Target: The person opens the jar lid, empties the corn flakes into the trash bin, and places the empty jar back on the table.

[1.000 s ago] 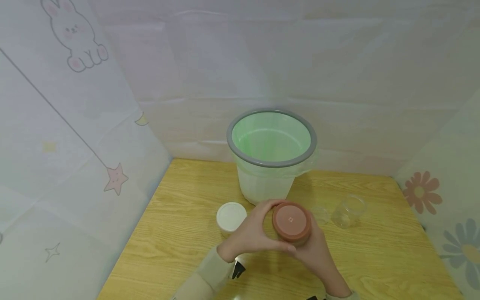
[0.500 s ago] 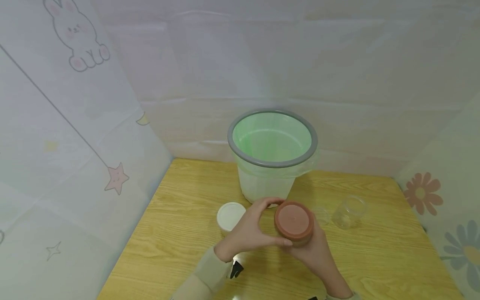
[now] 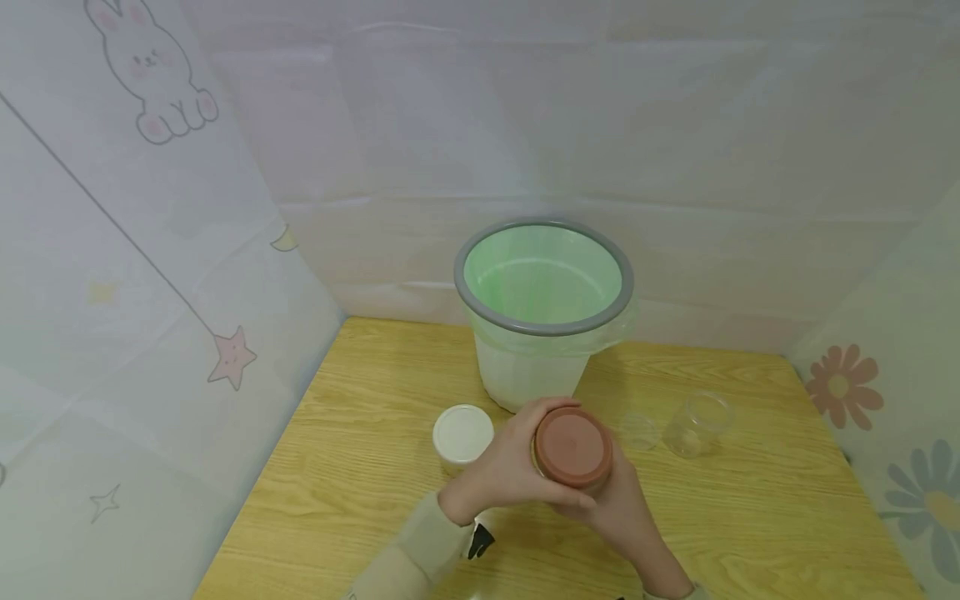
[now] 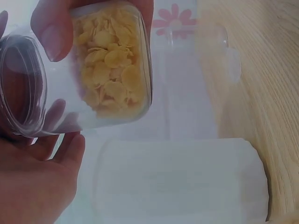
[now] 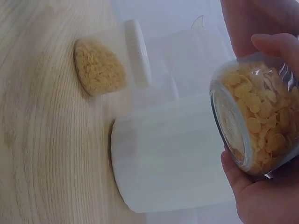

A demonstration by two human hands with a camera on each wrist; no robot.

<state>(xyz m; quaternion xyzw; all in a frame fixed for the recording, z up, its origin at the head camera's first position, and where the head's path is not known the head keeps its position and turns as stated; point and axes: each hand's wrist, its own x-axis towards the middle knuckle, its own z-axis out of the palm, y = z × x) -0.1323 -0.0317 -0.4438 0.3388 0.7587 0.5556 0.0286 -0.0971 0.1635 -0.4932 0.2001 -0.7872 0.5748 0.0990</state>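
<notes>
A clear jar of cornflakes (image 5: 259,116) with a reddish-brown lid (image 3: 574,446) is held up over the table in front of the bin. My left hand (image 3: 506,471) curls round the lid from the left, thumb at the near side and fingers at the far side. From the right, my right hand (image 3: 618,508) grips the jar's body, its thumb across the clear wall in the left wrist view. The flakes (image 4: 110,65) lie toward the jar's base. To the left of the bin stands another jar of flakes with a white lid (image 3: 462,434), partly behind my left wrist.
A white bin (image 3: 525,371) with a grey rim and green-tinted lining stands at the back of the wooden table (image 3: 360,500). Right of my hands are a clear open jar (image 3: 697,425) and a clear round lid (image 3: 639,432). Printed sheets hang on three sides.
The jar has shifted a little left, closer into my left palm. The gap between left palm and lid has gone, and my left hand wraps it more fully.
</notes>
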